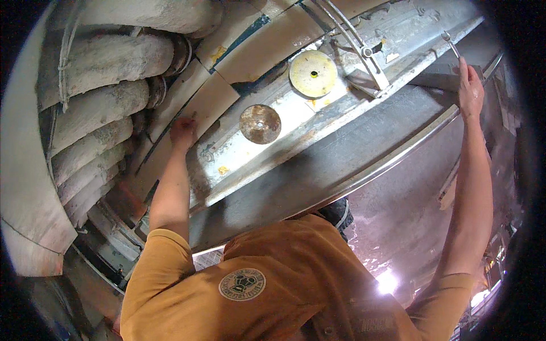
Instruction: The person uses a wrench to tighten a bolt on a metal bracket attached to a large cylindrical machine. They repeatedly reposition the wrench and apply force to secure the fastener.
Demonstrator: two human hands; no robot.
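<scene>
My right hand [471, 95], raised at the far right, is closed round the handle of a metal wrench [451, 44]. The wrench's open jaw points up and to the left, over the end of a long pale ledge. On the left, my left hand [182, 135] rests by a cream panel [211, 105] with its fingers drawn together. Something small may be between those fingertips, too small to make out. Right of that hand, a rusty brown disc [260, 124] with a centre hole lies on the worn metal ledge [239, 165].
Further along the ledge sits a yellowish round disc [313, 74] with a dark centre hole, and past it a metal bracket [364, 54]. Thick wrapped pipes [102, 105] crowd the left side. A curved metal rail [398, 149] runs in front of the ledge; bright light glares below.
</scene>
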